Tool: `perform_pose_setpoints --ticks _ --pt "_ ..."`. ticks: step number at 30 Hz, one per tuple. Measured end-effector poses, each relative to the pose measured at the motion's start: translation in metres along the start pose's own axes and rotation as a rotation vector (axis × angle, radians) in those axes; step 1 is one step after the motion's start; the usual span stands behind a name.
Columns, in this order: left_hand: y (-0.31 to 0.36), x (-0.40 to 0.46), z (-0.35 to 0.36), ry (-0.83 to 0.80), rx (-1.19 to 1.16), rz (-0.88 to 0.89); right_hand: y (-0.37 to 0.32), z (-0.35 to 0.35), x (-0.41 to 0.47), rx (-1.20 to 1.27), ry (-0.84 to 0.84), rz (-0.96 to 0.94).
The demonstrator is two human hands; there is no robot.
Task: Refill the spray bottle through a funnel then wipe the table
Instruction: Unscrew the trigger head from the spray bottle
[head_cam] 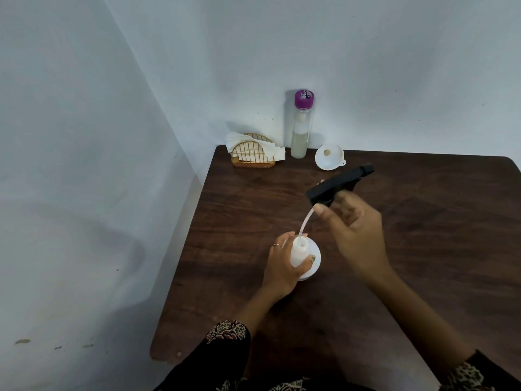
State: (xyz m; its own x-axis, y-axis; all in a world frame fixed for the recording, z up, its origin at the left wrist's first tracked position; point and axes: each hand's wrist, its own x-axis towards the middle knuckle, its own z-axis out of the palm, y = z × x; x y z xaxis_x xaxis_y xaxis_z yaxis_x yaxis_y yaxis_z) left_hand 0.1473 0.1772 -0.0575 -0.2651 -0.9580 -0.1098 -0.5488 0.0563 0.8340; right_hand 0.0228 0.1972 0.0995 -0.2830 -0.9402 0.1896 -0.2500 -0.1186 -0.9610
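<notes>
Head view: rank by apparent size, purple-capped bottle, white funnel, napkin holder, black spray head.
1. black spray head, though it is held nearer the camera by the right hand, which inflates it
2. purple-capped bottle
3. napkin holder
4. white funnel

Items 1 to 3 look close; only the funnel is clearly smallest.

Table: dark wooden table point(423, 249) set in a wall corner.
Landmark: tall purple-capped bottle point(301, 131), upright at the far edge.
Left of it: gold wire napkin holder point(252, 153).
Right of it: white funnel point(329, 157), tipped.
Nearer than it: white spray bottle point(306, 256), upright.

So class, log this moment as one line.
left hand: holds spray bottle | right hand: lifts trigger head | funnel: unused
</notes>
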Motion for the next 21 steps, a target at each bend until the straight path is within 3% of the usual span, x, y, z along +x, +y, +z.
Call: perform_pose_setpoints --ticks 9,21 --pt "-0.006 0.002 0.004 0.001 0.029 -0.008 -0.035 -0.005 0.009 0.093 0.094 -0.067" --pt "-0.010 0.005 0.006 0.000 0.049 -0.024 -0.052 -0.008 0.015 0.243 0.434 -0.130"
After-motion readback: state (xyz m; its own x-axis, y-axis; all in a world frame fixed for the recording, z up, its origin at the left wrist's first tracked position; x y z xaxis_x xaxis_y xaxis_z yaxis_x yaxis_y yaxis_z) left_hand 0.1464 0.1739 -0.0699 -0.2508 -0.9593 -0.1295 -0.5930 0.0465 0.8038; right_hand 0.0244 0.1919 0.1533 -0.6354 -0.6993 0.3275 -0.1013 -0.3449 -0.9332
